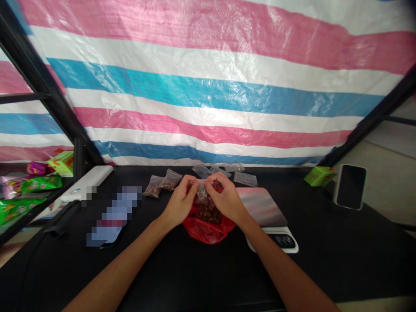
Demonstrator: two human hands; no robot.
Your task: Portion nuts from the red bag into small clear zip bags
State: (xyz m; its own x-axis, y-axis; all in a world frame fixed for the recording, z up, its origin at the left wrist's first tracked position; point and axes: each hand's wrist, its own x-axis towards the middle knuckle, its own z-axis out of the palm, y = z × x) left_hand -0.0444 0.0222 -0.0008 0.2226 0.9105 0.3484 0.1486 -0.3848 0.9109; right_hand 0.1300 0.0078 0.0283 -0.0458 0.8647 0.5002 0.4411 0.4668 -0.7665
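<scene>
Left hand [178,203], right hand [227,200], pinching a clear plastic bag [201,190] — red plastic bag [208,232] of dark pieces below, kitchen scale [276,238] beside

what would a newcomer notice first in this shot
The big pink, white and blue striped tarp fills the upper view behind the black table. At the table's centre, the left hand and right hand pinch the top of a small clear plastic bag, above a red plastic bag.
</scene>
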